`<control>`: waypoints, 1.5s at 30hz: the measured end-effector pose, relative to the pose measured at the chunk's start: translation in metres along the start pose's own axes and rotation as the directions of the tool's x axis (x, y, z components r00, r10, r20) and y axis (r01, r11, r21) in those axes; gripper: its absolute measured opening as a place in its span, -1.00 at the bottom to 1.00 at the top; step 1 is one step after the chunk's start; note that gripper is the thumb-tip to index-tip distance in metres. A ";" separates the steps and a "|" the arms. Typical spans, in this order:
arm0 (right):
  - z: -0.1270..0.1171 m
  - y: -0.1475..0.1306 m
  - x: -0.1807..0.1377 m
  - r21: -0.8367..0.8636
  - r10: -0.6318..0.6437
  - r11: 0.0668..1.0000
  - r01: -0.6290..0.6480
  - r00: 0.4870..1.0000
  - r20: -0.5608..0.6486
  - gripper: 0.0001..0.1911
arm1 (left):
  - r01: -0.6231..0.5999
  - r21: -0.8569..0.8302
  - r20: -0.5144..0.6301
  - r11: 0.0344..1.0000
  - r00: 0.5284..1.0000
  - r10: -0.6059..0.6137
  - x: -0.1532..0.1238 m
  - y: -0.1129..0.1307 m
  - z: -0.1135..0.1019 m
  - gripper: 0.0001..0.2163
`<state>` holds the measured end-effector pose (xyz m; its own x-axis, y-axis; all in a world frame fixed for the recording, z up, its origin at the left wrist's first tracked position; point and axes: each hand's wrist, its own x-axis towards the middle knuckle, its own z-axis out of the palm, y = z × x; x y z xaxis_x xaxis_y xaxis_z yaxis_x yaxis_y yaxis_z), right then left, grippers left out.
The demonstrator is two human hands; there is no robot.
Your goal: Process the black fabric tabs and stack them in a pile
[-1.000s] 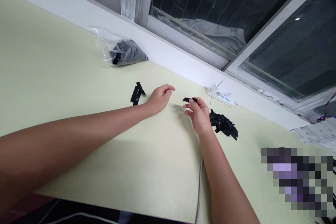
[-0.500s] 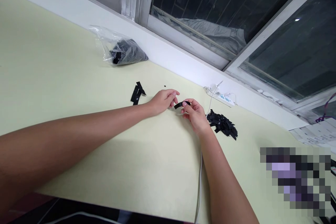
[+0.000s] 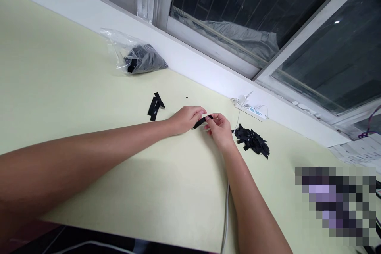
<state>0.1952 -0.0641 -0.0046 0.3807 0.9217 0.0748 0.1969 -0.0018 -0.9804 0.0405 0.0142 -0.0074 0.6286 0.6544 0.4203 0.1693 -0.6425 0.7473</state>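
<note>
A short black fabric strip [image 3: 199,122] runs between my two hands above the table. My right hand [image 3: 219,127] pinches its right end between thumb and fingers. My left hand [image 3: 189,118] is closed at the strip's other part, thumb and forefinger together; its remaining fingers are partly hidden behind the strip. Just beyond my right hand lies a heap of similar black strips [image 3: 253,141], some bearing small white marks. Several more black strips [image 3: 155,107] lie loosely overlapped past my left wrist.
A clear plastic bag [image 3: 145,58] with black pieces inside leans by the white ledge. A white power strip [image 3: 251,110] sits at the wall, and a white cable [image 3: 226,210] runs under my right arm to the table [image 3: 178,198] edge. One small dark bit [image 3: 187,97] lies beyond my left hand.
The black strip and my right hand have shifted slightly left. My left hand has come right, closing the gap, and its fingers now meet the strip.
</note>
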 end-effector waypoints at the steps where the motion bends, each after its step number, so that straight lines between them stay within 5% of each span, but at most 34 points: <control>1: -0.001 0.001 0.000 -0.036 -0.007 0.999 0.007 1.000 -0.001 -0.61 | 0.001 0.012 -0.008 1.000 1.000 -0.001 0.000 0.000 0.000 -0.69; 14: -0.007 0.000 -0.005 -0.441 -0.106 0.882 0.167 0.982 0.158 -0.78 | 0.064 -0.012 0.010 0.998 0.998 -0.064 0.000 -0.001 -0.001 -0.72; 19: -0.006 -0.006 -0.008 -0.481 -0.043 0.870 0.111 0.988 0.149 -0.78 | 0.064 -0.009 0.004 0.998 0.998 -0.064 0.001 -0.001 -0.001 -0.74; 26: -0.005 -0.005 -0.002 -0.137 -0.037 0.990 0.043 0.998 0.045 -0.70 | 0.076 -0.185 -0.068 0.980 0.994 -0.090 0.001 -0.002 0.002 -0.86; 32: -0.005 -0.008 -0.001 0.165 0.068 0.985 -0.045 0.989 -0.132 -0.59 | 0.017 -0.219 -0.138 0.976 0.989 -0.048 0.002 -0.002 0.002 -0.86; 45: 0.000 -0.011 -0.004 0.336 0.043 0.941 -0.027 0.998 -0.041 -0.63 | -0.038 -0.217 -0.143 0.975 0.990 0.006 -0.001 0.002 0.003 -0.90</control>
<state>0.1911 -0.0678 0.0058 0.4252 0.9042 0.0396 -0.1285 0.1036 -0.9863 0.0419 0.0108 -0.0076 0.5146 0.7006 0.4943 -0.0234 -0.5648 0.8249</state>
